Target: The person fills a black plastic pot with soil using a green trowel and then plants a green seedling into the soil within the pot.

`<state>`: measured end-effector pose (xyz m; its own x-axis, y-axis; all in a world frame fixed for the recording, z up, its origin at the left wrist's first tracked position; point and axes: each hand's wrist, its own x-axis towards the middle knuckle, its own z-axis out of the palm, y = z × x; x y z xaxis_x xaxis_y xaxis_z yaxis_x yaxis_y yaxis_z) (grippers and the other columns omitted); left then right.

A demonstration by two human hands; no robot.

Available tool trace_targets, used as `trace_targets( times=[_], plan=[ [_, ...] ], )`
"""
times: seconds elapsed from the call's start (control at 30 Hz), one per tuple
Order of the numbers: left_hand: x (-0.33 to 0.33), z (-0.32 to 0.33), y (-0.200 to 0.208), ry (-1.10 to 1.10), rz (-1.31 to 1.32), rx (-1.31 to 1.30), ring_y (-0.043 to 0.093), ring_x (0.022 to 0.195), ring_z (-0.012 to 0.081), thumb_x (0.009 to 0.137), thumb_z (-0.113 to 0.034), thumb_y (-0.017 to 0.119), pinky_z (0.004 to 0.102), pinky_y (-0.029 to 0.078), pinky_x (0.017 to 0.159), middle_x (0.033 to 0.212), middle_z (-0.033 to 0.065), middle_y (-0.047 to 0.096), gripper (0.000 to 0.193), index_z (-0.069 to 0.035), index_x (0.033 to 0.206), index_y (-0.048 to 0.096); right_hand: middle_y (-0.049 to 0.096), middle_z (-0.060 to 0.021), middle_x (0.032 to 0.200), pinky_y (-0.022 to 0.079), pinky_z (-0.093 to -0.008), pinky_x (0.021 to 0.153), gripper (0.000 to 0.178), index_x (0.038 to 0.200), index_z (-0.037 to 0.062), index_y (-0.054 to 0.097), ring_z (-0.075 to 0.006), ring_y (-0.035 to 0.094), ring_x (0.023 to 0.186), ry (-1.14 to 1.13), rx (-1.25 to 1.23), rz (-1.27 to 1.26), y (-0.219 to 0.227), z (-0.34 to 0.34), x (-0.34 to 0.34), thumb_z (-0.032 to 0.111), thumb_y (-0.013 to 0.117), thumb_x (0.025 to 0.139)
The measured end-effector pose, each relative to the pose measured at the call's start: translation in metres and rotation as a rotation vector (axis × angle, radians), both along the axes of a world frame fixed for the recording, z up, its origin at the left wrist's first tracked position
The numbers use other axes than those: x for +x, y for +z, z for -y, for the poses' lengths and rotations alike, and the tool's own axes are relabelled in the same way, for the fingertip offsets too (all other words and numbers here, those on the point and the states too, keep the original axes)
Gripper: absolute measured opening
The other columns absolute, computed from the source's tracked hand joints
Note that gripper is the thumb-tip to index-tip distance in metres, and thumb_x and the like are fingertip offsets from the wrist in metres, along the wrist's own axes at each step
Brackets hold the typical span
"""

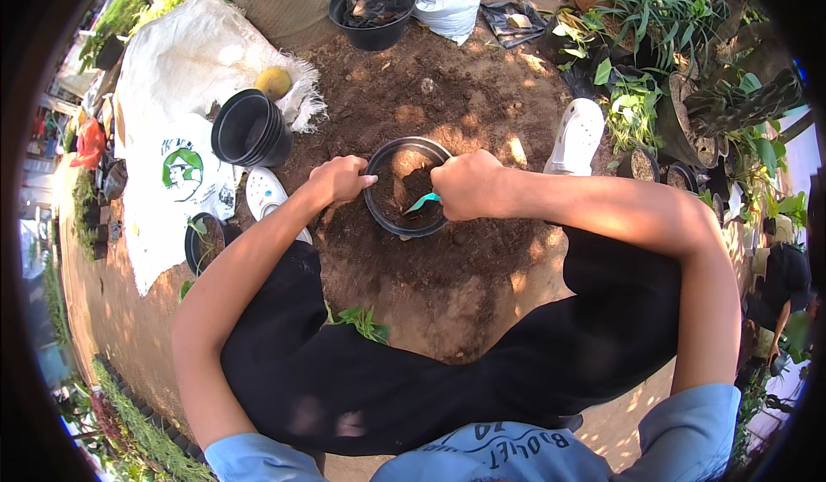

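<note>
A round black plant pot [375, 212] stands on the dirt between my feet, with brown soil [404, 171] inside. My left hand [340, 179] is at the pot's left rim, its thumb on the edge and its fingers curled on the outer side. Over the right rim, my right hand [469, 185] is closed in a fist around a small teal trowel [422, 202]. The trowel's blade points left and down into the soil; its handle is hidden in my fist.
Nested black pots [249, 129] lie tilted at the left, beside a white sack [185, 177] and a round yellowish fruit [274, 82]. Another black pot [372, 15] stands at the back. Leafy plants [637, 108] crowd the right. Loose dark soil [413, 86] covers the ground ahead.
</note>
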<state>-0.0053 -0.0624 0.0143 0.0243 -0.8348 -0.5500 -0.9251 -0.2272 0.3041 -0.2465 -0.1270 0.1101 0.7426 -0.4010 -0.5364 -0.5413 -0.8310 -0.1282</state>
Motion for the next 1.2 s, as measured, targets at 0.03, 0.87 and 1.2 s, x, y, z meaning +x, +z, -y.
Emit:
trace_targets(
  times=[0.03,0.87,1.2],
  plan=[
    [0.003,-0.002,-0.002,0.003,-0.004,0.001,0.067,0.106,0.038,0.097,-0.044,0.06,0.0491,0.051,0.09,0.104,0.0205,0.071,0.043,-0.006,0.117,0.066,0.072,-0.0182,0.086,0.058,-0.0439,0.076,0.019,0.09,0.0062,0.075,-0.0337,0.072,0.088,0.034,-0.027,0.055,-0.002,-0.002,0.002,0.021,0.066,0.08],
    [0.016,-0.008,-0.014,-0.015,-0.05,-0.048,0.068,0.096,0.0395,0.097,-0.041,0.059,0.0475,0.051,0.083,0.094,0.0233,0.07,0.042,0.0,0.105,0.067,0.071,-0.0113,0.076,0.056,-0.0372,0.06,0.008,0.077,0.0067,0.071,-0.0262,0.073,0.072,0.299,-0.218,0.271,-0.027,0.009,0.003,0.014,0.072,0.073],
    [0.02,-0.003,-0.021,-0.04,-0.074,-0.071,0.069,0.084,0.0357,0.097,-0.042,0.061,0.0448,0.05,0.075,0.084,0.0216,0.069,0.044,0.002,0.1,0.067,0.074,-0.0149,0.098,0.058,-0.042,0.074,0.024,0.103,0.0066,0.071,-0.0298,0.074,0.089,0.082,-0.063,0.147,-0.035,0.02,0.003,0.017,0.07,0.081]
  ],
)
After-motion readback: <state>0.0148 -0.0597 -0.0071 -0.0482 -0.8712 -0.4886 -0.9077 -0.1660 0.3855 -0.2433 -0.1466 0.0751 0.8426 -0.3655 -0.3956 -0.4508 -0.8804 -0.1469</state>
